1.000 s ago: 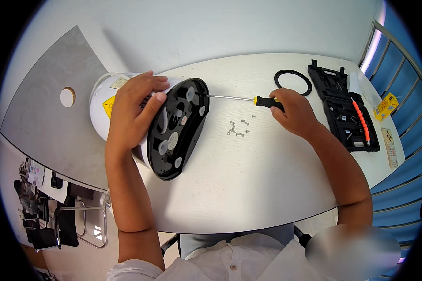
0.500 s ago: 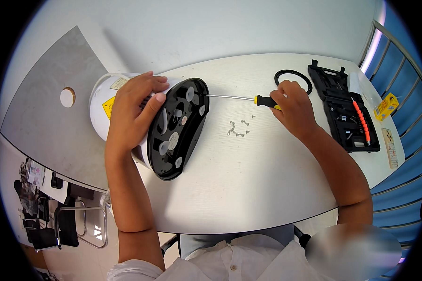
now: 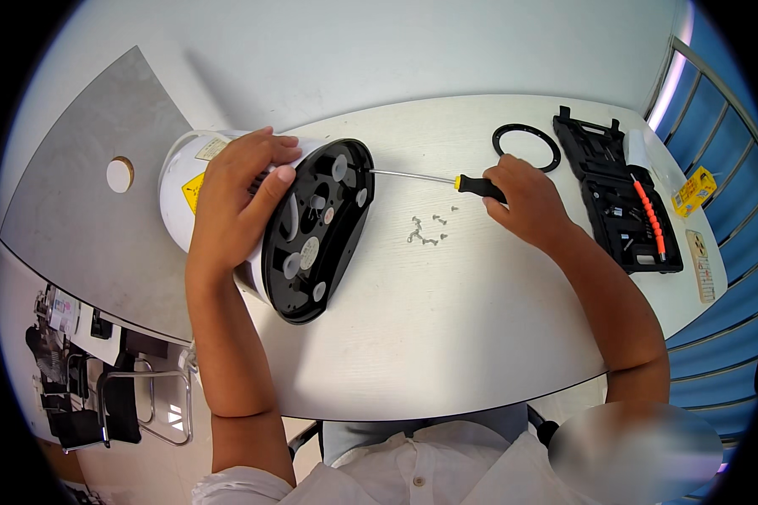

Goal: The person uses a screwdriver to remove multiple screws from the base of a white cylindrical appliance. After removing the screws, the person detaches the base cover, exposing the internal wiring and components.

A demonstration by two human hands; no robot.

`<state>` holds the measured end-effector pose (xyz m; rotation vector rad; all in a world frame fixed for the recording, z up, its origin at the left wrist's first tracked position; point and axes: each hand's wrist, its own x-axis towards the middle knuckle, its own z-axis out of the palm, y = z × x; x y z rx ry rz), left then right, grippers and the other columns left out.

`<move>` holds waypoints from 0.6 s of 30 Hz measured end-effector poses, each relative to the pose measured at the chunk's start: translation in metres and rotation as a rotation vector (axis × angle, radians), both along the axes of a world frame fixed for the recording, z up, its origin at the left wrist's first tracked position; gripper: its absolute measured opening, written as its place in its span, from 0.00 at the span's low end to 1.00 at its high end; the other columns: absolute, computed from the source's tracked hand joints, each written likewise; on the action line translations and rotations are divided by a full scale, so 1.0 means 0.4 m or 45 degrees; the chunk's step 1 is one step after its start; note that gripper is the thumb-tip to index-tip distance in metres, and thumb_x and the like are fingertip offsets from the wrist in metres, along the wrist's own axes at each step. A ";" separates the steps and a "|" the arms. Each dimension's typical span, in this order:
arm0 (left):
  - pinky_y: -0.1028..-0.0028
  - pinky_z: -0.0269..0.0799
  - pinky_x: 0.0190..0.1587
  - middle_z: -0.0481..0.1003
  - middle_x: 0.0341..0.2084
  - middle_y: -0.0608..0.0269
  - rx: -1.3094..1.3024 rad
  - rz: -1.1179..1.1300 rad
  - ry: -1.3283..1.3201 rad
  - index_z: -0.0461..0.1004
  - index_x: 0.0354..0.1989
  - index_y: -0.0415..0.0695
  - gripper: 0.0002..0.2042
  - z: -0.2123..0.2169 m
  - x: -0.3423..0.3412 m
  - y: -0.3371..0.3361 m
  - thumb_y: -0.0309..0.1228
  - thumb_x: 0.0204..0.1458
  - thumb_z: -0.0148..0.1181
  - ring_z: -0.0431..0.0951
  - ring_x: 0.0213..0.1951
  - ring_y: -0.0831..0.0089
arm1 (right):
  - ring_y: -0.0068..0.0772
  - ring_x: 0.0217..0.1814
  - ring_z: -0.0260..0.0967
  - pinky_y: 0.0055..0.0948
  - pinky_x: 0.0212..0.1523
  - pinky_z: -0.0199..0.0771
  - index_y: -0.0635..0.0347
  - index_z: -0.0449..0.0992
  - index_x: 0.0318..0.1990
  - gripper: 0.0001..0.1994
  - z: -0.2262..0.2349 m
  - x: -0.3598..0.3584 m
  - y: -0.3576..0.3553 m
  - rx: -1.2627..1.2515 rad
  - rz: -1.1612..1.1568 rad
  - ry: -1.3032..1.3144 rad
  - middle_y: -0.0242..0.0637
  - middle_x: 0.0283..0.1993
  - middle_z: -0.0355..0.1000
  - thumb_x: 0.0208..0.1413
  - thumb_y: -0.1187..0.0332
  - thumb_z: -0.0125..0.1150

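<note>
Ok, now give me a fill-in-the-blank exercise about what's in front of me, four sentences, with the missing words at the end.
1. The right hand grips a ____ by its handle.
2. The left hand rests on a white appliance whose base is coloured ____.
3. Several small metal ____ lie loose on the white table.
4. The small box right of the open tool case is mainly ____.

Missing words: screwdriver; black; screws; yellow.

Shirt [image 3: 370, 475]: white, creased cloth; one small round button [image 3: 419, 481] visible at front. Left sleeve [image 3: 240, 485]: white, ending above the elbow. Trousers [image 3: 499, 417]: grey, partly visible. Left hand [image 3: 237, 202], right hand [image 3: 532, 202]: bare.
</note>
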<state>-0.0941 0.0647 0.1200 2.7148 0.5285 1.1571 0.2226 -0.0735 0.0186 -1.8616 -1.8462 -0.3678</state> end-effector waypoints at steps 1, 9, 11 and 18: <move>0.59 0.64 0.57 0.78 0.39 0.52 -0.003 0.007 0.000 0.76 0.36 0.36 0.13 0.000 0.000 -0.001 0.35 0.53 0.55 0.73 0.51 0.48 | 0.34 0.35 0.65 0.33 0.34 0.67 0.61 0.73 0.34 0.13 0.000 0.004 0.000 0.060 0.013 -0.054 0.36 0.33 0.64 0.42 0.68 0.70; 0.59 0.61 0.61 0.77 0.42 0.52 -0.048 -0.007 0.064 0.75 0.39 0.35 0.14 0.006 -0.006 -0.001 0.36 0.55 0.54 0.70 0.56 0.50 | 0.34 0.35 0.66 0.33 0.33 0.67 0.57 0.71 0.33 0.14 0.008 -0.014 0.000 0.130 -0.049 -0.151 0.34 0.33 0.64 0.41 0.69 0.72; 0.59 0.59 0.62 0.76 0.44 0.52 -0.077 -0.011 0.099 0.75 0.41 0.35 0.15 0.009 -0.007 -0.002 0.36 0.56 0.53 0.68 0.58 0.51 | 0.34 0.33 0.68 0.34 0.31 0.67 0.56 0.71 0.33 0.13 -0.003 -0.012 0.001 0.002 -0.087 -0.036 0.34 0.30 0.65 0.43 0.68 0.72; 0.60 0.64 0.57 0.79 0.39 0.53 -0.004 0.005 0.000 0.76 0.36 0.37 0.12 0.001 0.001 -0.004 0.35 0.53 0.55 0.73 0.52 0.49 | 0.37 0.28 0.67 0.34 0.30 0.66 0.58 0.72 0.33 0.12 0.008 -0.016 -0.003 -0.005 0.005 -0.036 0.35 0.24 0.65 0.46 0.64 0.68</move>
